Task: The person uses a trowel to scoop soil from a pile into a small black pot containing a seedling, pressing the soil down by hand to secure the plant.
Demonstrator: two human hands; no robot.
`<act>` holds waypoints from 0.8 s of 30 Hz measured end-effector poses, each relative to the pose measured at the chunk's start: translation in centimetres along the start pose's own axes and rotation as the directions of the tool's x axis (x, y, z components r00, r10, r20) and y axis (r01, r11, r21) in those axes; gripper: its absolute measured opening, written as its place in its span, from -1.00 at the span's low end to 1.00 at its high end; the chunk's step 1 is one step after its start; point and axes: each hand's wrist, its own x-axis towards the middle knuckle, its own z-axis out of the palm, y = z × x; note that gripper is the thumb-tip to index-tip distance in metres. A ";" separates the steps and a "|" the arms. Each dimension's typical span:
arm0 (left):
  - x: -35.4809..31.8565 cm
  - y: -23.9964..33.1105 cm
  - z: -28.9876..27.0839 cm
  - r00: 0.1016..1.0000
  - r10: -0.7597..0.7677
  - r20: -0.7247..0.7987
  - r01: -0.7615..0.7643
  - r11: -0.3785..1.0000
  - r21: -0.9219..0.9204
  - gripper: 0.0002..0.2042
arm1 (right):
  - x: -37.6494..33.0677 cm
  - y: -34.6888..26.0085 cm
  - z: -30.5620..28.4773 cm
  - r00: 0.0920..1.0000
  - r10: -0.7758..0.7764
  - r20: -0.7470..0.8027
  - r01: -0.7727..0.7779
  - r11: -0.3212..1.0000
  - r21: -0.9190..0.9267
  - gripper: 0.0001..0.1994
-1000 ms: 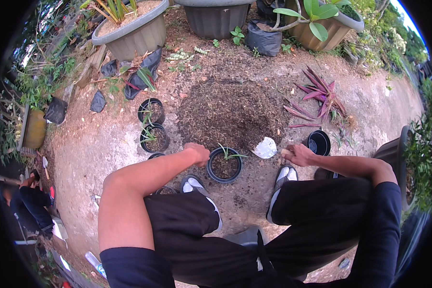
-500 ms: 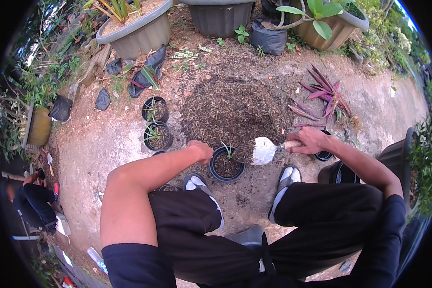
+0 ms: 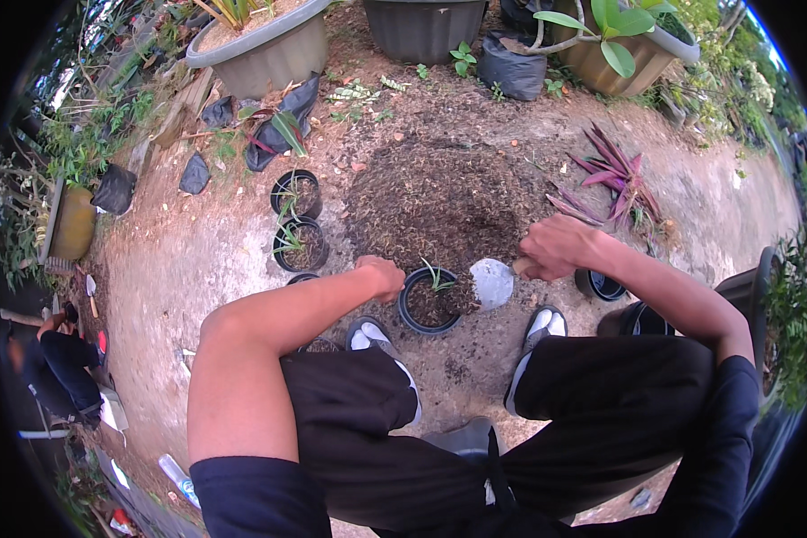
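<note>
Soil (image 3: 459,295), brown, could miss round black plastic pot (image 3: 423,331) mid-frame if right hand (image 3: 554,247), gripping white-bladed trowel (image 3: 493,284), overtilts; left hand (image 3: 386,277) grip unclear.

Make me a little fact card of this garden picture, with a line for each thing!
Left hand: at the left rim of a pot
Right hand: holds a trowel by its handle
Trowel: pale blade, at the pot's right side
Pot: round, dark, with a green plant inside
Soil heap: beyond the pot
Purple plant: right of the heap
</note>
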 end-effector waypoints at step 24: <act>-0.5 0.0 -0.2 1.000 0.017 -0.004 -0.017 1.000 0.010 -0.66 | 1.4 -5.6 -2.0 0.996 -0.007 -0.086 0.004 0.999 -0.043 -0.69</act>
